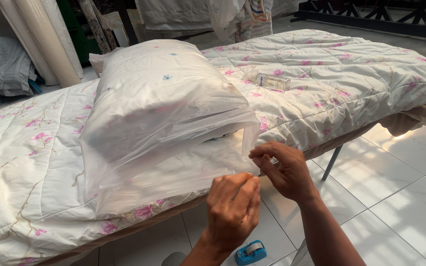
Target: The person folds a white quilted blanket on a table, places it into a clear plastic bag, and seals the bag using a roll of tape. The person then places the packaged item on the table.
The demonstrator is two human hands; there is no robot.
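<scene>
A clear plastic bag [173, 148] lies on a table covered with a cream quilt [351, 79] that has pink flowers on it. Inside the bag there is a white folded bedding bundle [159, 93], thick like a pillow, which fills the far part of the bag. The near part of the bag is flat and holds nothing that I can see; this loose flap lies over the near side of the quilt and reaches the table edge.

The long axis of the bag runs from the far left to the near right of the picture. The full, closed end points away, to the far left, and the open mouth points to the person, at the near right corner.

Both hands are at this mouth corner. The right hand [284, 170] pinches the edge of the plastic between thumb and fingers, closed on it. The left hand [232, 209] is just below, with fingers curled in a loose fist and touching the same edge; whether it really grips the plastic, I cannot tell.

Farther on the quilt, well apart from the hands, a small clear bottle [273, 81] lies on its side. On the white tile floor [400, 192], near the left wrist, a blue tape dispenser [250, 252] stands.
</scene>
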